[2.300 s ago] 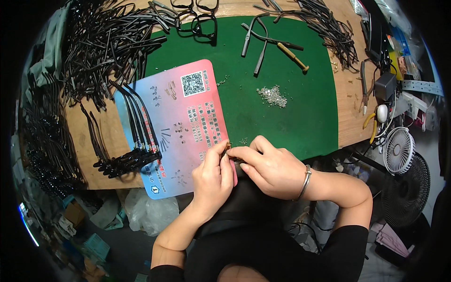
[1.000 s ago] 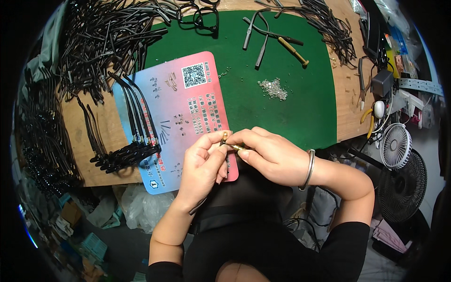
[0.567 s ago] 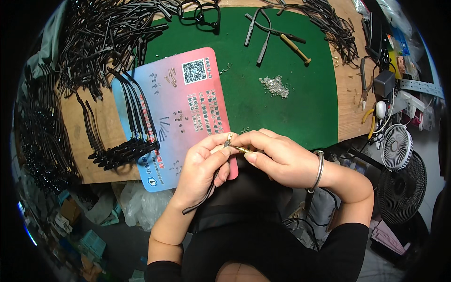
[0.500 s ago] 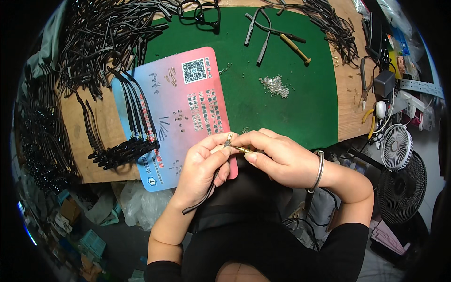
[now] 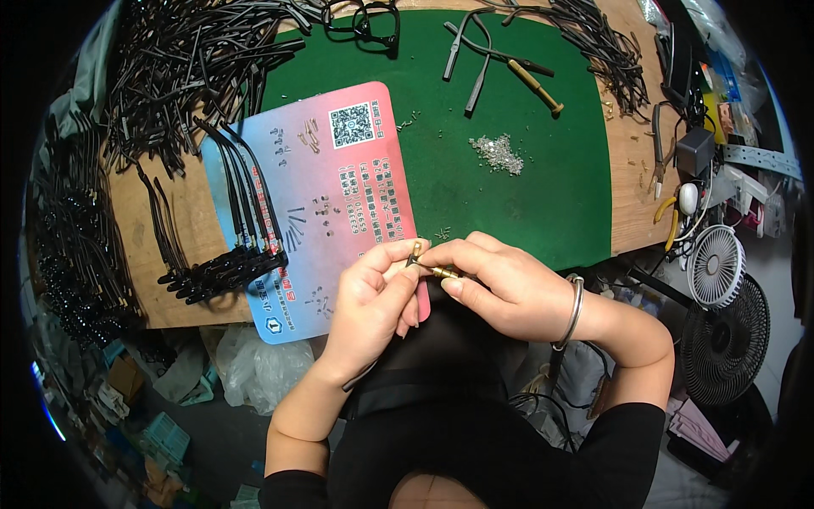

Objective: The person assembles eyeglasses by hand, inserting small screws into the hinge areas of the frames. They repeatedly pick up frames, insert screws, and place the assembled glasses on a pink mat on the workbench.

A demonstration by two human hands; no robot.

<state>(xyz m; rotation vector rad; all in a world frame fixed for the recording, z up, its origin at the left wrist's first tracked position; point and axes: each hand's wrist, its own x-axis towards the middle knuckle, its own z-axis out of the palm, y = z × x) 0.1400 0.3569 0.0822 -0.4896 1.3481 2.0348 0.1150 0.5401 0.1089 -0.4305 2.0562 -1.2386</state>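
Near the lower edge of the bench, my left hand (image 5: 370,293) pinches a dark glasses temple (image 5: 360,377) at its hinge end; the gold-coloured hinge pokes up between thumb and index finger. Its tail comes out beside my wrist, and the middle is hidden by the hand. My right hand (image 5: 500,284), wearing a silver bangle, closes on a small brass screwdriver (image 5: 441,272). The tool points left, its thin tip close to the hinge; whether it touches a screw is too small to tell. Under my left hand lies a pink and blue printed mat (image 5: 318,246) with small screws and hinge parts.
Black glasses frames with folded temples (image 5: 225,276) stand on the mat's left edge. Loose temples (image 5: 186,76) heap up at the far left. A pile of tiny screws (image 5: 498,154) and a brass tool (image 5: 534,87) lie on the green mat (image 5: 509,216). Pliers (image 5: 658,165) sit at right.
The temple in my left hand has turned: its gold hinge shows more plainly, and its tail has swung behind the wrist. My right hand and the screwdriver have barely moved.
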